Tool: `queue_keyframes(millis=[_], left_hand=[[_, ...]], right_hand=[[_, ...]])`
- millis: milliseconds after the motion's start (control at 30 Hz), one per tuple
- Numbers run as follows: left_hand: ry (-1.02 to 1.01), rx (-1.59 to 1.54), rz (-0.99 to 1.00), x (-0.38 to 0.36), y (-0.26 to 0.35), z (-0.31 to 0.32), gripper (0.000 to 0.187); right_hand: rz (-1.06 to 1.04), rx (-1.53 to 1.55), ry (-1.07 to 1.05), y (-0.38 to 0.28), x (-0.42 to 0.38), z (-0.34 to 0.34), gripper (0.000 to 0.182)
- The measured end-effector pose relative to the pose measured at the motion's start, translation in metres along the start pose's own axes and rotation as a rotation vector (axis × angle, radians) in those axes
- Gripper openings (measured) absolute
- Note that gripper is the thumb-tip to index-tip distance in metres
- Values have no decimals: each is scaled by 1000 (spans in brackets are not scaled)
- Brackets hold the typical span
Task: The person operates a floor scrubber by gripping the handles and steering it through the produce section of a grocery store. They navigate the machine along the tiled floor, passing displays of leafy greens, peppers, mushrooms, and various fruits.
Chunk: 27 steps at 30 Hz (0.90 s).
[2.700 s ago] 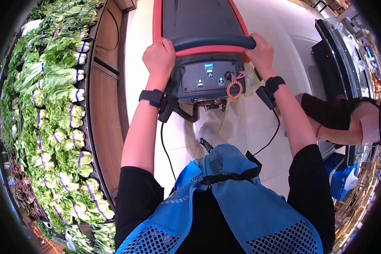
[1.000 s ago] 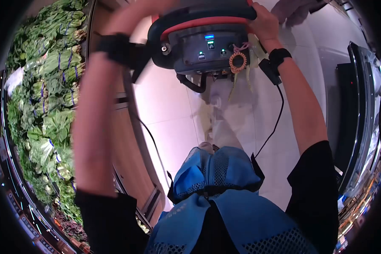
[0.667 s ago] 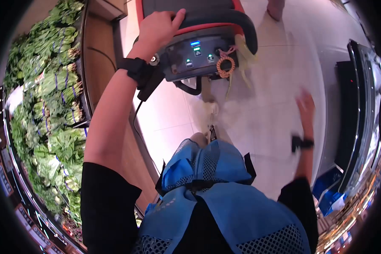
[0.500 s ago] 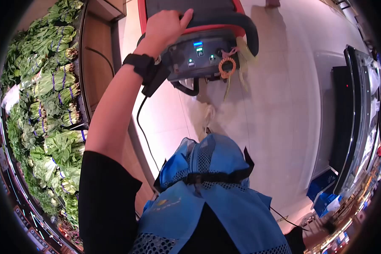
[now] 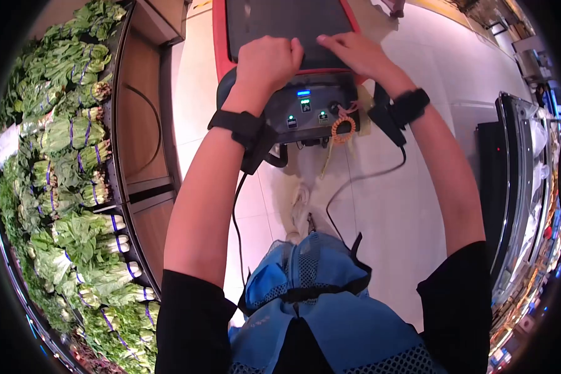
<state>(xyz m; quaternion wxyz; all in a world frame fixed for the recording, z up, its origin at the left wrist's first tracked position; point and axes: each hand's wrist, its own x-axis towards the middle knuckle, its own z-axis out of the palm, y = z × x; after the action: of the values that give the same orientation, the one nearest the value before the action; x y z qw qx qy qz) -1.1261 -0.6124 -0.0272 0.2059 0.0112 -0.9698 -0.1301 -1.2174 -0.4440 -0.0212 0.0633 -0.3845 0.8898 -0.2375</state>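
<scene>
A red and black walk-behind floor machine, which looks like a floor scrubber, stands in front of me. My left hand is closed round the left part of its black handlebar. On the right part, my right hand grips the same bar, thumb pointing inward. Below the bar is a control panel with a blue display and green lights. An orange coiled key ring hangs from the panel's right side. Both wrists wear black straps with cabled black boxes.
Bundled leafy greens fill a display shelf along the left. A dark glass-edged case runs along the right. Pale floor tiles lie between them. My blue vest shows at the bottom.
My right hand has come up from the lower right onto the handlebar. The left hand stays on the bar. The greens and the machine have shifted slightly in view.
</scene>
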Motion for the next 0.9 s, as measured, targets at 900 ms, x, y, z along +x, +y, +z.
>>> queue_keyframes(millis=[900], left_hand=[[167, 117, 216, 25, -8, 42, 44]], right_hand=[[-46, -487, 780, 40, -17, 52, 38]])
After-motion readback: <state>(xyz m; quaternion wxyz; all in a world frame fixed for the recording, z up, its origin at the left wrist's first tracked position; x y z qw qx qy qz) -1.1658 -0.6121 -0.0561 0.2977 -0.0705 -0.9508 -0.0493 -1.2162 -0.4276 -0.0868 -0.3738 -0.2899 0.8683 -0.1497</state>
